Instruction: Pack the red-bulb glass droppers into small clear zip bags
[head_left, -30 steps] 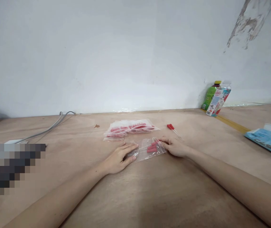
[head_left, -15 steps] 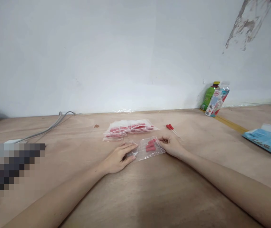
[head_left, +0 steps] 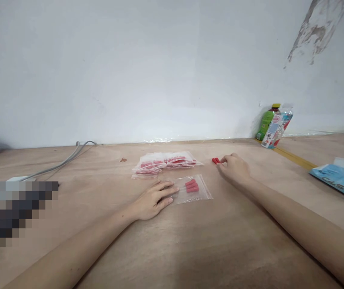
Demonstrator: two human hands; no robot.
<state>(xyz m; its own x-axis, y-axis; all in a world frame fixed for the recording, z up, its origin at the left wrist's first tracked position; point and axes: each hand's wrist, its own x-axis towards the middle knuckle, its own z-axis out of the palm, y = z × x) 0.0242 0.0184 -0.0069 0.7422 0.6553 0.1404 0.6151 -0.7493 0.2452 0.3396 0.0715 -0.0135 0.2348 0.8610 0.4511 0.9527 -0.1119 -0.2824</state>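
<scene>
My left hand [head_left: 156, 199] rests flat with its fingers spread, pressing the left end of a clear zip bag [head_left: 203, 192] against the table. Inside the bag lie three droppers with red rubber bulbs [head_left: 192, 186]; the left ends of the droppers are partly hidden by my fingers. Further right, my right hand [head_left: 235, 166] has thumb and forefinger closed around the loose red-bulbed droppers [head_left: 216, 160]. Their bulbs show past the fingertips, while the thin stems are hidden behind the hand.
Behind the bag lies a pile of filled zip bags [head_left: 166, 163]. A green bottle [head_left: 265, 124] and a carton-like bottle [head_left: 276, 130] stand by the wall. A blue packet [head_left: 337, 178] lies at the right, a grey cable [head_left: 60, 163] at the left.
My right hand has let go of the bag's right edge and moved right and away from me to the loose droppers. The bag now lies flatter. My left hand has stayed in place.
</scene>
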